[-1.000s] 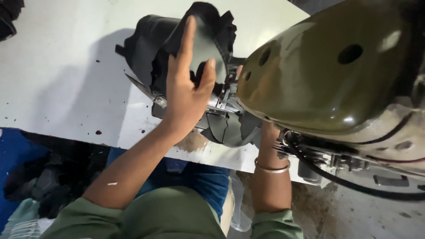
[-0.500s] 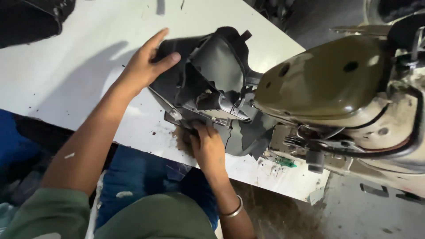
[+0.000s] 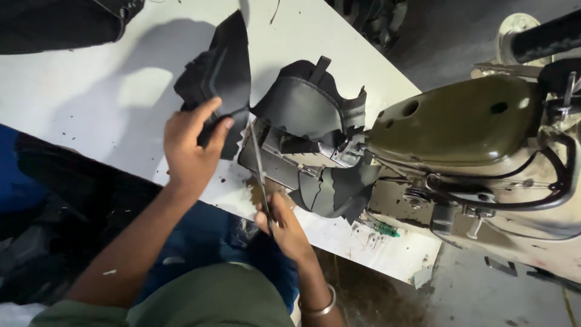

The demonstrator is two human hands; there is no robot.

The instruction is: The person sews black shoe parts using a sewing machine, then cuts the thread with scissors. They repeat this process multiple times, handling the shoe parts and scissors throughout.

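My left hand grips a black cut piece of shoe upper and lifts it off the white table, to the left of the machine. My right hand is closed on thin metal scissors whose blades point up toward that piece. A second dark upper piece sits over the arm of the olive-green sewing machine, with more dark material hanging below it.
Dark fabric pieces lie at the table's far left corner. A small green item rests near the table's front edge. The machine's motor and cables fill the right side. Dark bundles lie on the floor at left.
My left hand has pulled one black piece away to the left and raised it. My right hand now holds scissors up to it. The view shifted left.
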